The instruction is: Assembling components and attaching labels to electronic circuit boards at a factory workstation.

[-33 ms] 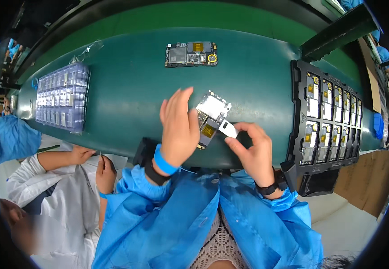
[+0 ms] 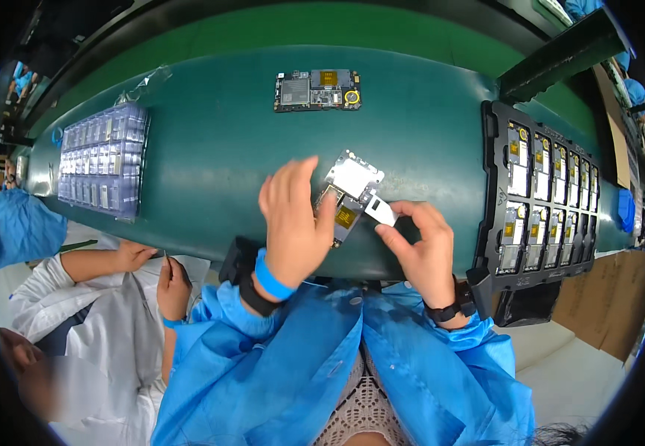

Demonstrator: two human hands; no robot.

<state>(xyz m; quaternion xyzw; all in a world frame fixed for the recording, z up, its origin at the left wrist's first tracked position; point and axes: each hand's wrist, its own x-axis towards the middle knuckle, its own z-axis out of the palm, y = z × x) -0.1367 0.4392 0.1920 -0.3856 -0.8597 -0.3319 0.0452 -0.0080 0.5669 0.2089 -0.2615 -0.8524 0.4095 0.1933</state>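
A phone circuit board (image 2: 354,178) lies tilted on the green mat, with a bright silver-white plate on its upper part and a gold-brown patch lower down. My left hand (image 2: 291,223) is beside it, fingers stretched out and apart, its thumb over the board's left side. Between the thumb and forefinger of my right hand (image 2: 423,241) is a small white rectangular piece (image 2: 382,211) with a dark slot. That piece meets the board's right edge; whether it is attached I cannot tell. Farther off lies a second circuit board (image 2: 318,91), untouched.
On the right stands a black tray (image 2: 492,186) holding several similar boards in slots. A clear plastic tray (image 2: 144,160) with small metal pieces is at the left. A dark post (image 2: 560,56) rises at the back right. A co-worker's hands (image 2: 174,286) are at the lower left.
My left thumb has come over the board's left side, and the left hand has shifted slightly. My right hand and the white piece have moved a little to the right.
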